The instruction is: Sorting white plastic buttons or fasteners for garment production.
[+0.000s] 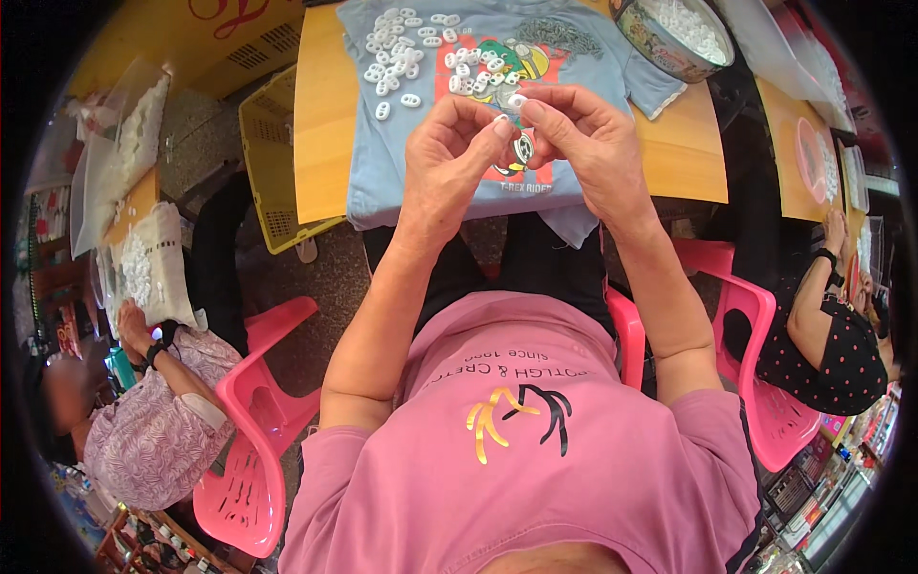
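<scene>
Both my hands are raised close together over the near part of a light blue T-shirt [402, 182] spread on the table. My right hand [583, 129] pinches a small white plastic piece [517, 99] between thumb and forefinger. My left hand [454, 143] is closed in a pinch just beside it; what its fingertips hold is too small to make out. Beyond my hands lie loose white oval pieces with two holes [410, 99], in a larger heap to the left and a smaller group at the middle. A pile of small dark grey parts [559, 36] sits at the far right of the shirt.
A round decorated tin [660, 48] of white pieces stands at the table's far right corner. Beside the wooden table [320, 143] is a yellow plastic crate [273, 191]. People sit on pink chairs [253, 459] at my left and right, their hands near other white pieces.
</scene>
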`<state>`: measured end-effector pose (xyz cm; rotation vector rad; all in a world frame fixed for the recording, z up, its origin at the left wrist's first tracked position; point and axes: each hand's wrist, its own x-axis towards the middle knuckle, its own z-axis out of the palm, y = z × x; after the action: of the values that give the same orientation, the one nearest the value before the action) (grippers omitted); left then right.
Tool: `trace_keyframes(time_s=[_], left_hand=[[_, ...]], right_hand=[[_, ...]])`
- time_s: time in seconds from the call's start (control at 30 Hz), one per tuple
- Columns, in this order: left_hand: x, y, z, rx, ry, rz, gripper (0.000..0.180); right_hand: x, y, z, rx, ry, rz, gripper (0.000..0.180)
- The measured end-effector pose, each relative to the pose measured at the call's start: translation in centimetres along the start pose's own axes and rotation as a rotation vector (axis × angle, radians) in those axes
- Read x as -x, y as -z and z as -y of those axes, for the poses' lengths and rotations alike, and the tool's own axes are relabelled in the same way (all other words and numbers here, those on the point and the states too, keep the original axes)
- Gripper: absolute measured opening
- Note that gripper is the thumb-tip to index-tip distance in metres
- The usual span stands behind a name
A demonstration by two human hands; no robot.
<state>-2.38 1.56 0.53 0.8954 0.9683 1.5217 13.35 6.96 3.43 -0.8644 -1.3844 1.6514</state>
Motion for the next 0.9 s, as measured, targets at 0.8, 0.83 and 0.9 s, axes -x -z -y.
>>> trace_keyframes(time_s=[0.8,0.83,0.9], left_hand=[[0.4,-0.5,-0.2,0.080,0.086,-0.075,0.019],[0.4,-0.6,-0.3,0.105,0.084,-0.078,0.018],[0.3,-0.6,-0.5,0.104,0.085,-0.072,0.017]], right_hand=[[1.2,-1.6,-0.9,0.035,0.122,-0.094,0.020],[1.2,-1.7,-1.1,0.033,0.150,-0.106,0.019],[1.2,-1.6,-1.4,0.031,0.156,-0.102,0.020]])
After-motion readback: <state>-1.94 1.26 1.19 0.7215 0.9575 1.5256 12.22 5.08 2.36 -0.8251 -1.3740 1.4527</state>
